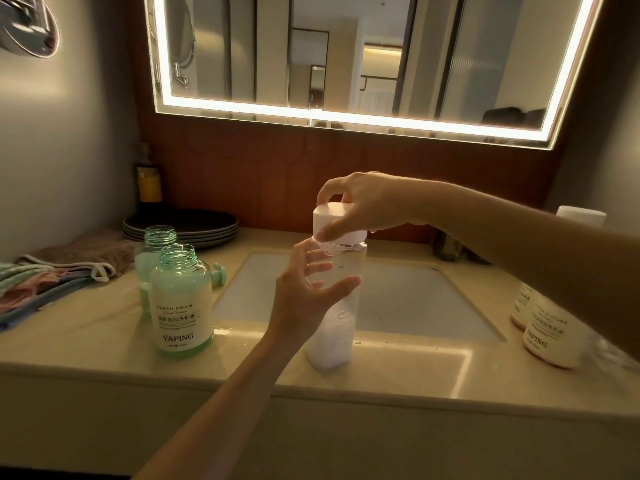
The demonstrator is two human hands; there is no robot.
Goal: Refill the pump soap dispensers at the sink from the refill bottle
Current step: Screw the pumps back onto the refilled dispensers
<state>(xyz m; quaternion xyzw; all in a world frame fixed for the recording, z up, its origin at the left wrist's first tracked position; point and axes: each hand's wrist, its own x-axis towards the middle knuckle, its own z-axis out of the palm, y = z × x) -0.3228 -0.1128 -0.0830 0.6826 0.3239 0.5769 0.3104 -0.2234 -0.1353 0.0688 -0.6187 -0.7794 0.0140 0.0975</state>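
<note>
Both hands are clamped on the refill bottle (333, 342): the left hand (301, 296) is wrapped round its clear upper body, thumb in front, and the right hand (363, 202) is closed from above on the white cap (337, 220). The bottle is stood upright at the front edge of the counter (415, 372), just before the sink basin (398, 292). It is judged stiff-walled, smooth and light, since only about the lowest third is seen to hold white liquid; the flat sides below the shoulder are best gripped. Left of the basin, two green dispensers (181, 306) are stood with necks open; their fill cannot be told behind the labels. Two pinkish bottles (550, 344) are set near the counter's right edge.
</note>
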